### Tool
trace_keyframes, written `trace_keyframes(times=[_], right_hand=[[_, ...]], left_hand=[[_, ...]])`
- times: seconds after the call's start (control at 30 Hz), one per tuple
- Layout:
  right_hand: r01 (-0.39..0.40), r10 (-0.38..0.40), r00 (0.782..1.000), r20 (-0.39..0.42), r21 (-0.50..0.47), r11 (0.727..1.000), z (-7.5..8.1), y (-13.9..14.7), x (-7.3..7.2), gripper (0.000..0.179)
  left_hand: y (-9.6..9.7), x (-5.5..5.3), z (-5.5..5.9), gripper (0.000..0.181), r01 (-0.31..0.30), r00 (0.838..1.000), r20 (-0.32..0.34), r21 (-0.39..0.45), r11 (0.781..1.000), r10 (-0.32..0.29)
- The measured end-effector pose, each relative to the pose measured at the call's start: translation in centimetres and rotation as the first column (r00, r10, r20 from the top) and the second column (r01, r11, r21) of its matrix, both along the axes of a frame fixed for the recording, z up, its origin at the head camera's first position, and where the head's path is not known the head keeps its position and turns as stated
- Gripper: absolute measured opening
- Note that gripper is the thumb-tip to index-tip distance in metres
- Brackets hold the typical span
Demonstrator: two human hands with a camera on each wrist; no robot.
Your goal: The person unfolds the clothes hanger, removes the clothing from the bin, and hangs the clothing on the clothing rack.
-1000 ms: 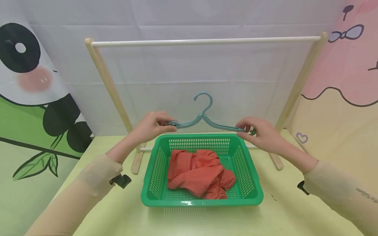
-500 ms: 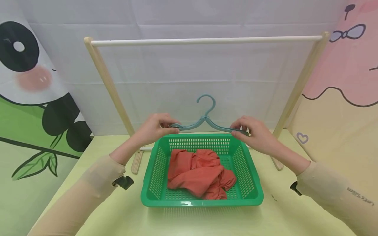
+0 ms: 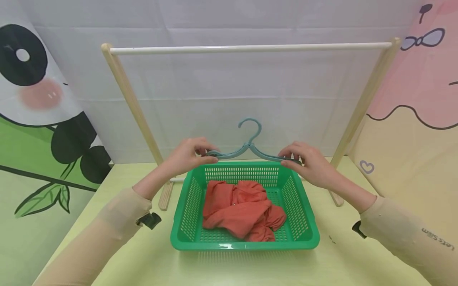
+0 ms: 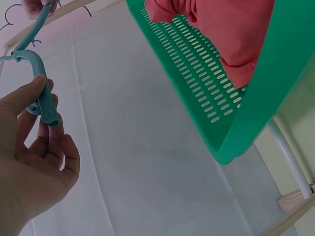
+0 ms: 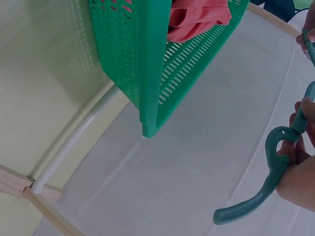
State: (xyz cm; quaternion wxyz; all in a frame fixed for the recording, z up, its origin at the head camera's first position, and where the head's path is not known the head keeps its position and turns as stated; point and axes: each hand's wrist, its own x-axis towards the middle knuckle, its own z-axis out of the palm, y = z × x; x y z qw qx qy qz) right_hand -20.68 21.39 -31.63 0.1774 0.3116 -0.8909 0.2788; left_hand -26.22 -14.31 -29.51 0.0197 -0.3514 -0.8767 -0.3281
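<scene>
A teal plastic clothes hanger (image 3: 264, 154) is held up level behind the basket, its hook pointing upward. My left hand (image 3: 184, 155) pinches the end of its left arm between thumb and fingers. At the other end, my right hand (image 3: 311, 163) pinches the right arm the same way. In the right wrist view, a curved end of the hanger (image 5: 268, 184) sticks out past the right hand. Below, the green plastic basket (image 3: 245, 246) stands on the table with a crumpled red garment (image 3: 232, 216) lying in it.
Behind the basket stands a clothes rack with a white top rail (image 3: 250, 48) and wooden side posts (image 3: 130, 99). Its feet (image 3: 165, 196) rest on the pale yellow table (image 3: 143, 254). White cloth (image 3: 214, 79) hangs behind, with cartoon-printed sheets at both sides.
My right hand has shifted left and inward along the hanger's arm. The hanger has moved slightly right and down, and my left hand slightly right with it. Basket and garment stay put.
</scene>
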Motion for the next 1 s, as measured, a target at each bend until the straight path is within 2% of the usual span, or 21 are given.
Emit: trace_keyframes(times=[0.1,0.37,0.57,0.67,1.0], right_hand=[[-0.002,0.002,1.000,0.003,-0.007,1.000,-0.10,0.05,0.02,0.016],[0.002,-0.002,1.000,0.016,-0.001,1.000,-0.20,0.09,0.21,0.017],[-0.004,0.004,1.000,0.019,0.007,1.000,-0.17,0.09,0.26,0.017],[-0.006,0.005,1.000,0.025,0.008,1.000,-0.17,0.05,0.25,0.017],[0.009,-0.009,1.000,0.018,-0.002,1.000,-0.20,0.63,0.40,0.018]], left_hand=[[0.05,0.12,0.13,0.024,-0.005,1.000,-0.002,-0.011,1.000,0.005],[-0.03,0.13,0.18,0.017,0.031,0.999,-0.011,0.014,0.999,-0.031],[-0.13,-0.10,0.53,0.013,0.079,0.996,-0.035,-0.026,0.997,-0.079],[-0.15,-0.15,0.67,0.013,0.082,0.996,-0.039,-0.036,0.996,-0.084],[-0.16,-0.13,0.82,0.015,0.048,0.993,-0.115,0.072,0.996,-0.039]])
